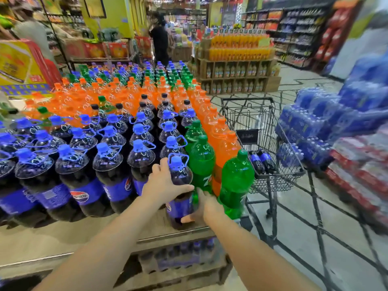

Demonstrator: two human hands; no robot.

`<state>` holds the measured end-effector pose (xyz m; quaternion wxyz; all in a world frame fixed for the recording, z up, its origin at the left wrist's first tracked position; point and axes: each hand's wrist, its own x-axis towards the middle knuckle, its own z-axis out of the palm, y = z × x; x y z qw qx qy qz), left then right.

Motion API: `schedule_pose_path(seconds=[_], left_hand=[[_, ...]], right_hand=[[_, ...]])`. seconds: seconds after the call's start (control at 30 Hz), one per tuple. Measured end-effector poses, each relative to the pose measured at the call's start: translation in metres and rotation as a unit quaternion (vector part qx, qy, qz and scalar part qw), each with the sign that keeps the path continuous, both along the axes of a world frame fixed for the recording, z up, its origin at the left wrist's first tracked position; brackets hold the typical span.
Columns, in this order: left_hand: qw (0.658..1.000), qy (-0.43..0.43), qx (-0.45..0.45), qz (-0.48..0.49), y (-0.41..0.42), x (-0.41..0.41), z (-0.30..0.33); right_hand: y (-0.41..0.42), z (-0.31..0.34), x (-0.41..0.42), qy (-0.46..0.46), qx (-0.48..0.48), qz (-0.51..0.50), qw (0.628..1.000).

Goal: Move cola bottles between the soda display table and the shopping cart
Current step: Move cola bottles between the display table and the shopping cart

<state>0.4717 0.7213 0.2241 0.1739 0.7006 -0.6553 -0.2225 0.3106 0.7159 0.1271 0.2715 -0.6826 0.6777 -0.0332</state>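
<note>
Both hands clamp one cola bottle (180, 185) at the display table's (84, 242) front edge: left hand (163, 183) around its shoulder, right hand (201, 208) low at its base. Judged step: pickup or set-down, undetermined. A transfer requires a lift toward the shopping cart (270, 164) at 2 o'clock, which holds two small bottles (262, 161).

My one head camera looks forward and down, close over the display table (84, 238), with the cart (279, 164) at right and aisles beyond.
</note>
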Motion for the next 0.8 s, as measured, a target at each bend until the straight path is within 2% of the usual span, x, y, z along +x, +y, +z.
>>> schedule_pose_path(seconds=[0.13,0.33,0.53,0.8], left_hand=[[0.991,-0.114,-0.038,-0.06,0.009,0.014,0.016],[0.947,-0.253,-0.103,-0.168,0.018,0.011,0.05],[0.929,-0.248,-0.112,-0.249,0.028,-0.03,0.075],[0.912,-0.261,-0.15,-0.279,0.016,-0.099,0.095]], right_hand=[[0.021,0.031,-0.021,0.045,-0.063,-0.006,0.997],[0.057,0.067,-0.041,0.079,-0.1,-0.054,0.99],[0.083,0.093,-0.084,0.118,-0.089,-0.099,0.984],[0.089,0.116,-0.188,0.124,-0.102,-0.157,0.974]])
